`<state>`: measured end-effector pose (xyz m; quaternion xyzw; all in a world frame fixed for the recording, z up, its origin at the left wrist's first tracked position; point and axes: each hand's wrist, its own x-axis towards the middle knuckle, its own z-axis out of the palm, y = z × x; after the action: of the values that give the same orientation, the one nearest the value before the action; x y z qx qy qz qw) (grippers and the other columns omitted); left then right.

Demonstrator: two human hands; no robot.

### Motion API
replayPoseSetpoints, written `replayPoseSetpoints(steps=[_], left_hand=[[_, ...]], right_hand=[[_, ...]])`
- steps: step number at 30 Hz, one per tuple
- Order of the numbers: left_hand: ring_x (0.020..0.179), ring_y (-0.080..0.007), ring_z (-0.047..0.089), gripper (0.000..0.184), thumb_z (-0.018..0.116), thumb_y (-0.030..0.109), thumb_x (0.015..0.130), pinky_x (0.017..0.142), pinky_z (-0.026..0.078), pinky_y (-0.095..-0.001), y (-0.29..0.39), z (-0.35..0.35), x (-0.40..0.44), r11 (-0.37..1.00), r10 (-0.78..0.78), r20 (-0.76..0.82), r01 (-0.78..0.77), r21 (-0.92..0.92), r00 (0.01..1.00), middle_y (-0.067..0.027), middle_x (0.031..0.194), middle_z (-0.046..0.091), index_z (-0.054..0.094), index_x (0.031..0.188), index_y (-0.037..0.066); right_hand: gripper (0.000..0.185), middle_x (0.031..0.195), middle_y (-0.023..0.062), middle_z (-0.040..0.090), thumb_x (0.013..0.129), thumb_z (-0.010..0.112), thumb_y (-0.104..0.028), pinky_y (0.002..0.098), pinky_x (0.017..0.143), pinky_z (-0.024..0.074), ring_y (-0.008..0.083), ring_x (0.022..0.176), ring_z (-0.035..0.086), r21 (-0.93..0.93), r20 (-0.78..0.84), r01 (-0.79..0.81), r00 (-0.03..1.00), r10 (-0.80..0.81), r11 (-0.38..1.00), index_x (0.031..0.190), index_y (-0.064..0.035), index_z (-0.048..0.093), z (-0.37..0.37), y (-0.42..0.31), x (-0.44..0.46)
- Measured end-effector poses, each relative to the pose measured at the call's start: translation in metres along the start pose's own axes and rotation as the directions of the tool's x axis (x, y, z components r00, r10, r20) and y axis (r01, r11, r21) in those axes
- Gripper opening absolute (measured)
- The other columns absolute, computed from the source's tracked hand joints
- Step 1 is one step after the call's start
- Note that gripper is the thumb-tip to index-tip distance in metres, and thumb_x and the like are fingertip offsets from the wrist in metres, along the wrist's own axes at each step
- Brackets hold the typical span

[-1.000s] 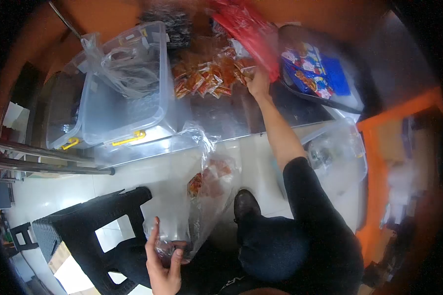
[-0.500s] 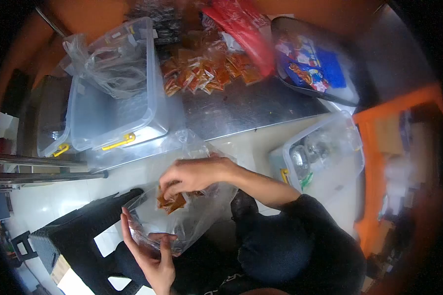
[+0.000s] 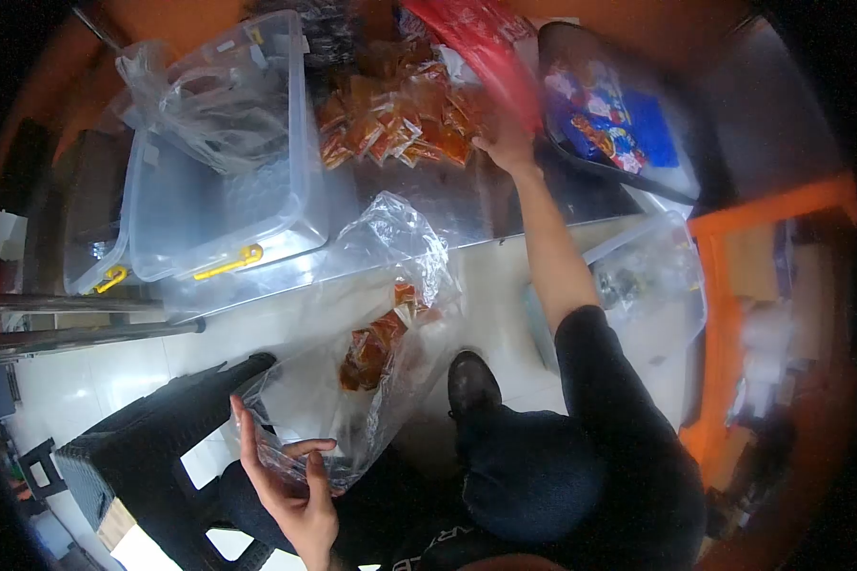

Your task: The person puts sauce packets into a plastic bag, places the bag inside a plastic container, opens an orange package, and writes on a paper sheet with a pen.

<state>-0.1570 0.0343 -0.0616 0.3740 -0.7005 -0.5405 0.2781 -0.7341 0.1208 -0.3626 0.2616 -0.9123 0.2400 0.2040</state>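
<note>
My left hand (image 3: 290, 495) grips the lower end of a large clear plastic bag (image 3: 376, 443), with its thumb and fingers around the film. Inside the bag lie several sachets of orange-brown sauce (image 3: 371, 354); its upper end rests against the table edge. My right hand (image 3: 511, 147) is stretched out over the table, at the right side of a pile of similar sachets (image 3: 390, 119). Its thumb stands apart from the fingers, which are blurred and partly lost against a red plastic bag (image 3: 490, 57). I see nothing held in it.
A clear plastic box (image 3: 309, 205) with yellow latches and loose bags stands on the metal table's left. A dark tray (image 3: 628, 176) with blue printed packets sits at the right. Below it is another clear box (image 3: 681, 305). A black stool (image 3: 133, 447) stands lower left.
My right hand has left the clear bag and moved up and right to the sachet pile. The sachets it held are now lying in the bag. My left hand has barely moved.
</note>
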Motion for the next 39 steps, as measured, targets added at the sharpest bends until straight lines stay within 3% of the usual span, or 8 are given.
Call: replayPoseSetpoints(steps=[7, 15, 18, 23, 28, 32, 34, 39], left_hand=[[0.097, -0.0239, 0.070, 0.077, 0.053, -0.016, 0.081, 0.084, 0.058, -0.0342, -0.001, 0.007, 0.005, 1.000, 0.013, -0.012, -0.013, -0.016, 1.000, -0.0193, 0.166, 0.017, 0.031, 0.154, 0.001], [0.097, -0.0220, 0.067, 0.075, 0.069, 0.011, 0.090, 0.087, 0.055, -0.0335, -0.002, 0.013, 0.001, 1.000, 0.002, -0.077, 0.000, 0.021, 0.997, -0.0181, 0.164, 0.027, 0.032, 0.155, 0.002], [0.100, -0.0226, 0.065, 0.079, 0.072, 0.019, 0.089, 0.097, 0.049, -0.0369, -0.004, 0.013, -0.003, 1.000, -0.006, -0.096, 0.008, 0.021, 0.995, -0.0177, 0.163, 0.028, 0.032, 0.155, 0.002], [0.102, -0.0239, 0.064, 0.084, 0.075, 0.023, 0.086, 0.098, 0.048, -0.0372, -0.008, 0.014, 0.000, 0.998, 0.020, -0.118, -0.012, 0.063, 0.993, -0.0184, 0.163, 0.028, 0.031, 0.155, 0.002], [0.105, -0.0246, 0.067, 0.083, 0.070, 0.007, 0.084, 0.092, 0.054, -0.0335, -0.004, 0.013, 0.001, 0.996, 0.021, -0.109, -0.012, 0.088, 0.994, -0.0222, 0.164, 0.023, 0.028, 0.155, 0.002], [0.102, -0.0243, 0.068, 0.083, 0.068, 0.003, 0.083, 0.091, 0.055, -0.0336, -0.011, 0.008, -0.003, 0.989, 0.069, -0.126, -0.051, 0.141, 0.990, -0.0223, 0.164, 0.022, 0.027, 0.155, 0.001], [0.104, -0.0247, 0.066, 0.083, 0.068, 0.005, 0.083, 0.097, 0.051, -0.0380, -0.014, 0.005, -0.001, 0.985, 0.077, -0.121, -0.057, 0.164, 0.990, -0.0218, 0.164, 0.023, 0.027, 0.155, 0.001], [0.134, -0.0297, 0.046, 0.079, 0.071, 0.017, 0.088, 0.094, 0.053, -0.0392, -0.020, 0.004, 0.003, 0.978, 0.103, -0.091, -0.084, 0.189, 0.990, -0.0198, 0.164, 0.025, 0.031, 0.154, 0.002]], right_hand=[[0.058, 0.114, 0.0220, 0.069, 0.072, 0.086, -0.041, 0.0512, 0.094, 0.0526, 0.0438, 0.102, 0.067, 0.641, 0.436, -0.418, 0.889, 0.143, 0.644, 0.119, -0.0101, 0.070, -0.035, -0.037, -0.002], [0.027, 0.103, 0.0154, 0.072, 0.083, 0.081, -0.030, 0.0502, 0.076, 0.0571, 0.0404, 0.086, 0.072, 0.194, 0.394, -0.239, 0.907, 0.148, 0.952, 0.094, -0.0088, 0.069, -0.039, -0.106, -0.039], [0.018, 0.091, 0.0075, 0.071, 0.086, 0.077, -0.009, 0.0332, 0.072, 0.0568, 0.0178, 0.085, 0.070, 0.883, 0.415, -0.451, 0.880, 0.229, 0.132, 0.081, -0.0082, 0.060, -0.049, -0.125, -0.042], [0.026, 0.090, 0.0054, 0.070, 0.078, 0.085, -0.017, 0.0307, 0.078, 0.0529, 0.0163, 0.087, 0.067, 0.901, 0.427, -0.425, 0.835, -0.348, 0.084, 0.088, -0.0080, 0.062, -0.212, -0.250, -0.058], [0.021, 0.107, 0.0060, 0.071, 0.089, 0.075, -0.019, 0.0350, 0.091, 0.0527, 0.0181, 0.101, 0.067, 0.911, 0.301, 0.161, 0.367, -0.880, 0.379, 0.106, -0.0077, 0.069, -0.196, -0.289, -0.106], [0.023, 0.109, 0.0120, 0.072, 0.095, 0.069, -0.021, 0.0361, 0.086, 0.0547, 0.0200, 0.094, 0.069, 0.850, 0.457, -0.294, 0.824, -0.334, 0.437, 0.106, -0.0011, 0.070, -0.170, -0.231, -0.026], [0.020, 0.098, 0.0147, 0.074, 0.088, 0.069, -0.011, 0.0317, 0.082, 0.0535, 0.0202, 0.091, 0.069, 0.728, 0.020, -0.052, 0.998, 0.055, 0.684, 0.101, 0.0038, 0.071, -0.102, -0.175, 0.033], [0.038, 0.115, 0.0236, 0.068, 0.091, 0.065, -0.026, 0.0479, 0.096, 0.0505, 0.0388, 0.110, 0.065, 0.102, 0.206, 0.029, 0.977, -0.050, 0.994, 0.122, -0.0026, 0.062, -0.015, -0.067, 0.071]])
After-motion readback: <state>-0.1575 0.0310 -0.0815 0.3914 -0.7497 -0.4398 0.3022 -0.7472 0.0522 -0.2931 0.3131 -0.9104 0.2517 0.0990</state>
